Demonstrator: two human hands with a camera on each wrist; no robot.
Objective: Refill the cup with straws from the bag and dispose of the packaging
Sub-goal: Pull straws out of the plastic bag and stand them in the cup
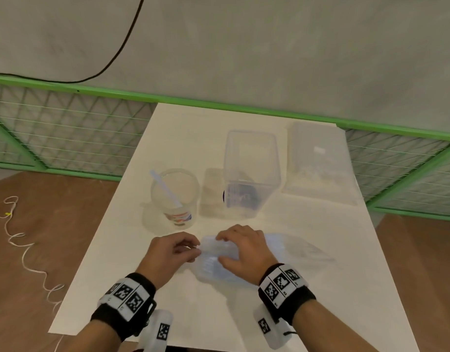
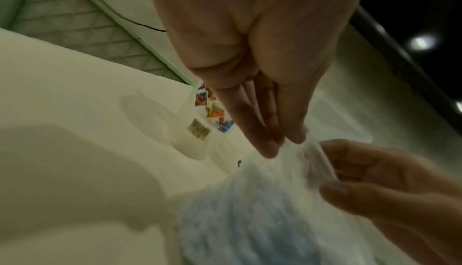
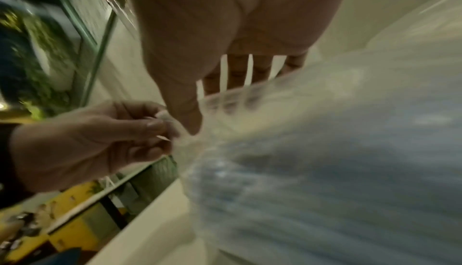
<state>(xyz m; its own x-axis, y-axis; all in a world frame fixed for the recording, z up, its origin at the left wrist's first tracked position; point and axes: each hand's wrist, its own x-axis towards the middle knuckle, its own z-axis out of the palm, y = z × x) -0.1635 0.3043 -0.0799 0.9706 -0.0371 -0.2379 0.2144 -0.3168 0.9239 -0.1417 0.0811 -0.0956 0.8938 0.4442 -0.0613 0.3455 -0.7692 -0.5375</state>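
Note:
A clear plastic bag (image 1: 213,265) full of pale blue straws lies on the white table (image 1: 218,313) near the front. My left hand (image 1: 173,252) pinches the bag's left end between thumb and fingers. My right hand (image 1: 241,246) grips the top of the bag just right of it, fingers curled over the plastic. The bag (image 2: 262,210) shows blurred under both hands in the left wrist view, and as a blue blur, the bag (image 3: 325,160), in the right wrist view. A clear cup (image 1: 174,196) with one straw (image 1: 165,188) in it stands behind my left hand.
A tall clear rectangular bin (image 1: 251,171) stands right of the cup. A flat clear bag (image 1: 320,163) lies at the back right. A green wire fence (image 1: 66,128) runs behind the table. A white cord (image 1: 28,257) trails on the brown floor at left.

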